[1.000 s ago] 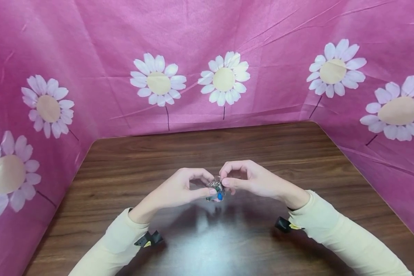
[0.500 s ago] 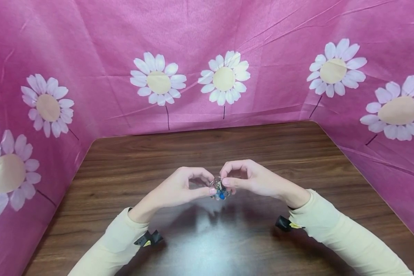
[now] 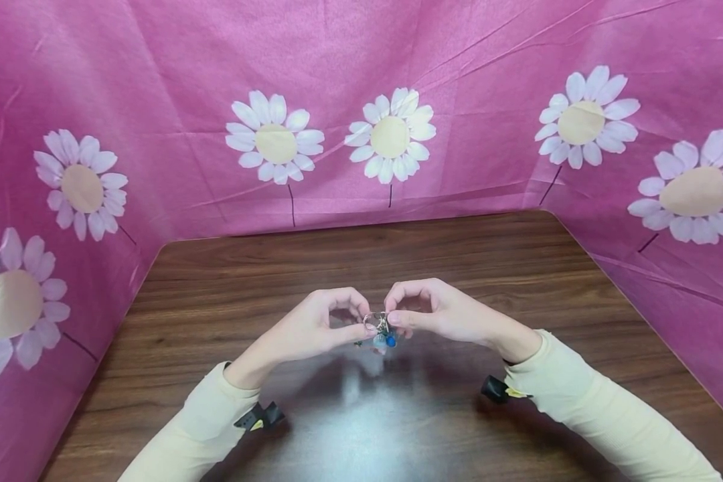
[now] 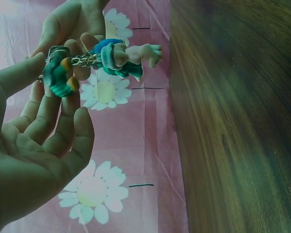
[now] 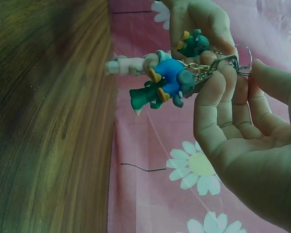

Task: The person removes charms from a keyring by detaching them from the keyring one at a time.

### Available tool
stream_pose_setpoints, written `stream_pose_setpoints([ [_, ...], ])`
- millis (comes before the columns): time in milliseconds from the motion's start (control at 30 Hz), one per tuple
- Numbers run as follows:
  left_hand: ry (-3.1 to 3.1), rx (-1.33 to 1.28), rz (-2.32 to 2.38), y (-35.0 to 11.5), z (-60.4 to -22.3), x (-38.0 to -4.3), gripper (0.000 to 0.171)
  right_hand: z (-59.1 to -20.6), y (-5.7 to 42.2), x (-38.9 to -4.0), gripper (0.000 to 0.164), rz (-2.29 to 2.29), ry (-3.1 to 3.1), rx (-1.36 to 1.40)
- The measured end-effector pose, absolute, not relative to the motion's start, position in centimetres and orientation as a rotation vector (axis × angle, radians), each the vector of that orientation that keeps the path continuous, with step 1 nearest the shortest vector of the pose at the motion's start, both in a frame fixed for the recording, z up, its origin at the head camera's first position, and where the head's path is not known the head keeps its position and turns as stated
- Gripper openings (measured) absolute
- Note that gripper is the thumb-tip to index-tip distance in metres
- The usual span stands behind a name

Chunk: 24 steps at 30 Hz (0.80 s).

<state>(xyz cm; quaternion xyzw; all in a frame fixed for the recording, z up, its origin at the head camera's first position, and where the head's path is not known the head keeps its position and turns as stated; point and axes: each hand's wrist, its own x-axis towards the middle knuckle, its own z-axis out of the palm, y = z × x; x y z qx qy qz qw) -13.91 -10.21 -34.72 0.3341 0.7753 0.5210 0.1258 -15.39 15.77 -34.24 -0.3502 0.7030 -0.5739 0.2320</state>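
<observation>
Above the table, both hands hold a bunch of figurine keychains between their fingertips. The right hand pinches the metal rings with thumb and fingers. Chains run from there to a blue figurine, a green figurine and a pale figurine, all hanging down. The left hand pinches the ring's other side. At its fingertips is a separate green-and-orange figurine, apart from the hanging cluster. The fingers partly hide the rings.
The brown wood-grain table lies under both hands. A pink cloth with white daisies surrounds its back and sides. Black straps with small devices sit at the cuffs of the pale sleeves.
The figurines have turned and spread apart between the fingers, and more of the ring shows. The left fingers have shifted slightly. The right hand has stayed almost in place.
</observation>
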Motion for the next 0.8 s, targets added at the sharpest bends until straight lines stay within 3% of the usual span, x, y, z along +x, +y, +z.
stream_pose_setpoints([
  [800,2.251,0.941,1.536,-9.97,-35.32,-13.95,0.012,-34.99,15.71,-15.76,0.004,-1.495,2.034,-1.03],
])
